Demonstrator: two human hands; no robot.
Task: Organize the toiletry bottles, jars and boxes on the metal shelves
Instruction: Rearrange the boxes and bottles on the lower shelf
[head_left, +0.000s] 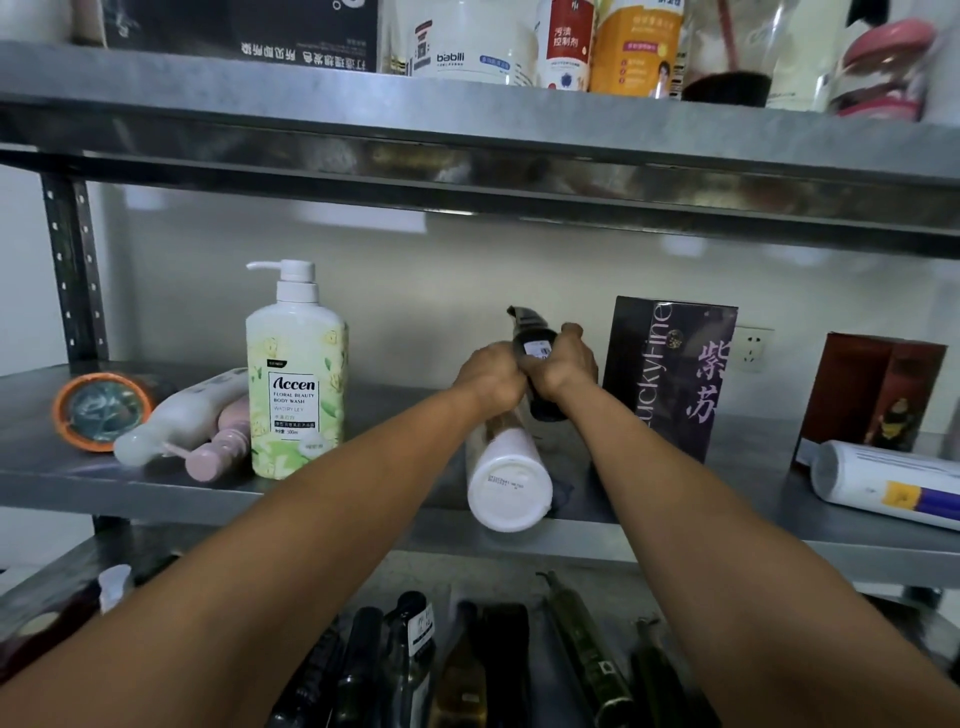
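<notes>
Both hands meet at the middle of the middle metal shelf (363, 499). My right hand (563, 366) grips a black pump bottle (535, 345), held nearly upright. My left hand (488, 379) curls against the same bottle from the left, above a white bottle (509, 478) that lies on its side with its base toward me. A pale green Accen body wash pump bottle (296, 384) stands upright to the left. A dark purple box (670, 374) stands just right of my hands.
At the shelf's left lie a white bottle (182, 415), a pink bottle (218, 447) and an orange-rimmed jar (98, 410). A dark red box (872, 395) and a lying white tube (888, 483) are at right. Jars fill the top shelf (467, 119); dark bottles (467, 670) lie below.
</notes>
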